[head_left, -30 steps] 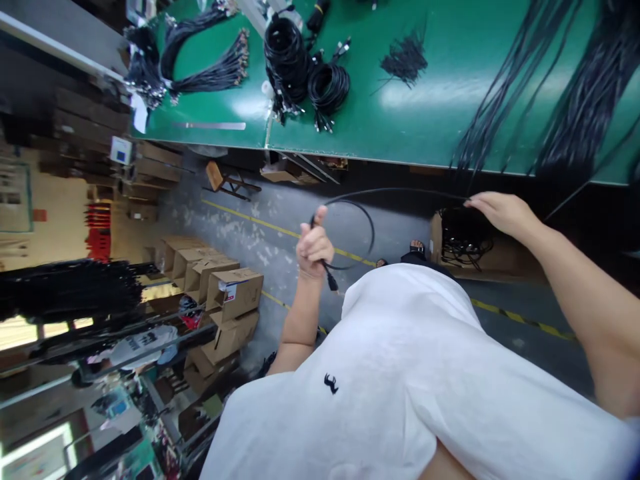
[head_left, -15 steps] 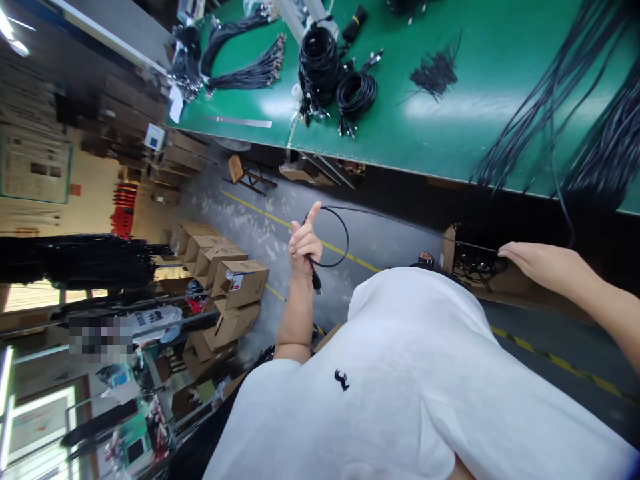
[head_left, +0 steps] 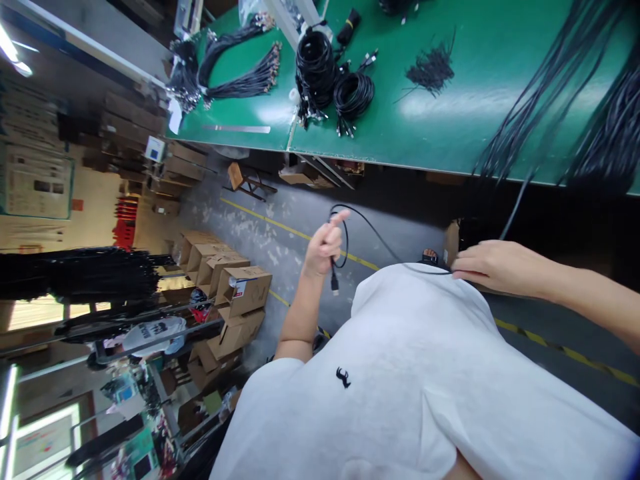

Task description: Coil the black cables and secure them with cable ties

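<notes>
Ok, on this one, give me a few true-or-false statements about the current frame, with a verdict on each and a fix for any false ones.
1. The left hand grips a black cable, with a plug hanging below the fist. True.
2. The right hand rests on the green workbench. False: it is off the bench, in front of the person's body, with the cable reaching its fingers.
3. Coiled black cables lie on the workbench. True.
4. The person wears a dark shirt. False: it is a white T-shirt.
</notes>
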Demonstrator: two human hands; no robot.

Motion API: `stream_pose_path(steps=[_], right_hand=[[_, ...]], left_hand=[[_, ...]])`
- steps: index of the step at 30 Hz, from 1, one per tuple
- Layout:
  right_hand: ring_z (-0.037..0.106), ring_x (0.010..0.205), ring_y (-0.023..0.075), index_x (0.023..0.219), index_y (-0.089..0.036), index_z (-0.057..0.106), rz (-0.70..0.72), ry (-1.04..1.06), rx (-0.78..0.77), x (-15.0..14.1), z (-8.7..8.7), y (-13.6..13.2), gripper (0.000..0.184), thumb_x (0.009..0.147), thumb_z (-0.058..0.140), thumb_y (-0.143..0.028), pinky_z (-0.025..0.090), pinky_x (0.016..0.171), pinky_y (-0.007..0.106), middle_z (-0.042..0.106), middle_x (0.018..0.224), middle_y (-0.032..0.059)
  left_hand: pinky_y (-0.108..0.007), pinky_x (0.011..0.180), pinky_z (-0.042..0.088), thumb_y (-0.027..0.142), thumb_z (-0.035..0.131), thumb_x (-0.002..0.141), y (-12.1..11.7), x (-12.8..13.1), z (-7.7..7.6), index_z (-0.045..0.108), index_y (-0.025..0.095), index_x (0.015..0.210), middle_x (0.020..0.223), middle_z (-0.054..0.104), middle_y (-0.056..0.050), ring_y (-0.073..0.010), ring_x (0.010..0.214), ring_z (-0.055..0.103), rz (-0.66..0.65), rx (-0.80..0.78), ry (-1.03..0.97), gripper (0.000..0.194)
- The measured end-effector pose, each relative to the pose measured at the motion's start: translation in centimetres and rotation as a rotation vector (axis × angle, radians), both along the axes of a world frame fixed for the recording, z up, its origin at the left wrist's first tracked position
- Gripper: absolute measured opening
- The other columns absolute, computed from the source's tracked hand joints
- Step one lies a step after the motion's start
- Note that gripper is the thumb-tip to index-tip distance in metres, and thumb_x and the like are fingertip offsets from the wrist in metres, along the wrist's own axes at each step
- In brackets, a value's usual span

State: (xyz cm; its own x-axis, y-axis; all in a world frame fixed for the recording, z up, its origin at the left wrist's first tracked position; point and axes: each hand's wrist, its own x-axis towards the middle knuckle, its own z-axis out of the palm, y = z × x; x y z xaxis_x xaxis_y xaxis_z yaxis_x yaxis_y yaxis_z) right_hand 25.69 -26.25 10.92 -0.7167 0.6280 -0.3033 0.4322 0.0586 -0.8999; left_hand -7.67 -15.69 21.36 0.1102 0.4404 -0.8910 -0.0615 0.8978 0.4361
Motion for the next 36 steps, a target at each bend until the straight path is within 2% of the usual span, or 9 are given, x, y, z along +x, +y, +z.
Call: stream_pose_path(steps=[3,5,7,12,20,28,31,34,36], right_hand=[[0.058,0.073,0.0184,0.083,-0.021,0.067,0.044,0.150,0.068,-2.6,4.0,5.0,0.046,0.101,0.034,-0.047,0.037,0.066,0.029,0.065,0.077,0.0063],[0.057,0.073,0.0171,0.084,-0.020,0.067,0.000,0.193,0.100,-3.3,4.9,7.6,0.046,0.101,0.034,-0.047,0.035,0.065,0.028,0.064,0.076,0.0049],[0.056,0.072,0.0159,0.081,-0.021,0.068,-0.043,0.194,0.123,-3.1,4.5,9.0,0.045,0.100,0.037,-0.048,0.034,0.064,0.027,0.063,0.076,0.0034],[0.059,0.076,0.0146,0.090,-0.024,0.071,-0.136,0.200,0.034,-1.7,1.5,8.7,0.042,0.098,0.040,-0.050,0.037,0.068,0.026,0.066,0.082,0.0009],[0.064,0.088,0.0147,0.097,-0.024,0.074,-0.253,0.126,-0.059,-2.3,-1.5,7.1,0.036,0.096,0.046,-0.046,0.042,0.079,0.025,0.072,0.096,0.0006],[0.059,0.114,0.0188,0.107,-0.005,0.072,-0.321,-0.767,0.057,14.4,-11.5,3.9,0.062,0.098,0.021,-0.040,0.029,0.096,0.046,0.069,0.115,0.0194],[0.065,0.089,0.0218,0.099,-0.019,0.077,-0.179,-0.865,0.003,12.7,-8.5,0.5,0.031,0.095,0.048,-0.030,0.038,0.070,0.038,0.073,0.103,0.0171],[0.065,0.074,0.0208,0.086,-0.028,0.074,0.104,-0.352,-0.073,4.0,-1.8,-3.5,0.024,0.092,0.052,-0.024,0.035,0.056,0.030,0.075,0.089,0.0066],[0.062,0.066,0.0177,0.084,-0.021,0.069,0.116,-0.057,-0.020,-1.5,2.2,-4.4,0.032,0.099,0.042,-0.030,0.034,0.054,0.028,0.071,0.078,0.0061]], left_hand=[[-0.022,0.067,0.053,0.029,0.063,0.088,-1.3,2.9,-1.7,0.063,0.015,0.120,0.078,0.069,-0.004,-0.0114,0.069,0.065,-0.219,-0.144,-0.167,0.035],[-0.029,0.078,0.055,0.033,0.070,0.083,-2.1,4.5,-2.2,0.064,0.014,0.118,0.089,0.074,-0.010,-0.0179,0.082,0.069,-0.368,-0.235,-0.354,0.040],[-0.030,0.067,0.055,0.040,0.073,0.080,-2.7,5.3,-2.4,0.067,0.011,0.115,0.074,0.072,-0.009,-0.0172,0.066,0.067,-0.443,-0.326,-0.545,0.046],[-0.018,0.031,0.020,0.038,0.052,0.092,-3.2,5.7,-2.7,0.072,0.008,0.101,0.037,0.025,0.009,-0.0047,0.028,0.018,-0.254,-0.498,-0.499,0.038],[-0.017,0.028,0.014,0.034,0.033,0.100,-2.9,6.0,-2.9,0.069,0.012,0.110,0.042,0.023,0.009,-0.0029,0.026,0.007,-0.059,-0.524,-0.274,0.044],[-0.018,0.025,0.004,0.044,0.030,0.101,-1.2,5.0,0.4,0.070,0.018,0.098,0.036,0.002,0.012,-0.0056,0.028,-0.008,0.057,-0.266,-0.132,0.048],[-0.018,0.025,0.003,0.049,0.031,0.101,0.1,3.0,1.4,0.068,0.024,0.103,0.037,0.005,0.012,-0.0054,0.027,-0.003,0.120,-0.131,-0.022,0.045],[-0.015,0.027,0.015,0.049,0.032,0.102,1.5,1.2,1.1,0.066,0.027,0.114,0.043,0.026,0.009,-0.0040,0.028,0.017,0.226,-0.005,0.064,0.042],[-0.013,0.031,0.022,0.045,0.034,0.103,1.6,1.0,-0.1,0.066,0.023,0.111,0.052,0.042,0.007,-0.0018,0.032,0.029,0.231,-0.060,0.057,0.040]])
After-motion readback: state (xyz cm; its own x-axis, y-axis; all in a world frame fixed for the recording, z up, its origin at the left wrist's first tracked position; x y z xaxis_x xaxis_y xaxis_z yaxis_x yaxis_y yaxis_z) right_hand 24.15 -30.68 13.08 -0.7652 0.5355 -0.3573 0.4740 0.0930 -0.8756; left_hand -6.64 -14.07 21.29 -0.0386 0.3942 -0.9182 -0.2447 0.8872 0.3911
